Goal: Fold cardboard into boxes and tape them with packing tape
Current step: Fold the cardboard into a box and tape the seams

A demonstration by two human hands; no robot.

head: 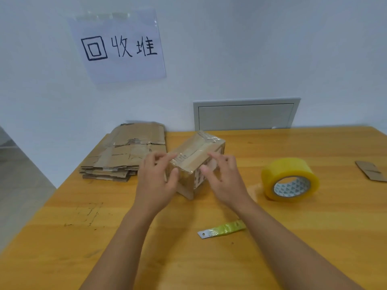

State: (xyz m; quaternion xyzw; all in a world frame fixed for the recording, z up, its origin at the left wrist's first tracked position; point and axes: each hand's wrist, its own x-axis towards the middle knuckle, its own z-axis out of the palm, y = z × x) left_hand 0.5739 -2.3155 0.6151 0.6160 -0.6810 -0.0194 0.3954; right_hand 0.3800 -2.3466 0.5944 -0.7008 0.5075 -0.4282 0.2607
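1. The small brown cardboard box with glossy clear tape along its top seam [198, 159] sits mid-frame on the yellow wooden table [272, 237], its long axis running from lower left to upper right.
2. Both hands flank its near end: the left hand [156, 183] pinches the left corner, and the right hand [223, 178] grips the right side, about equally near.
3. The yellow roll of packing tape [290, 179] lies right of the box, nearer the right hand; the flattened cardboard stack [125, 152] lies left.

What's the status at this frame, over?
Left hand and right hand both gripping the taped box. Tape roll idle at right. Nothing obstructing.
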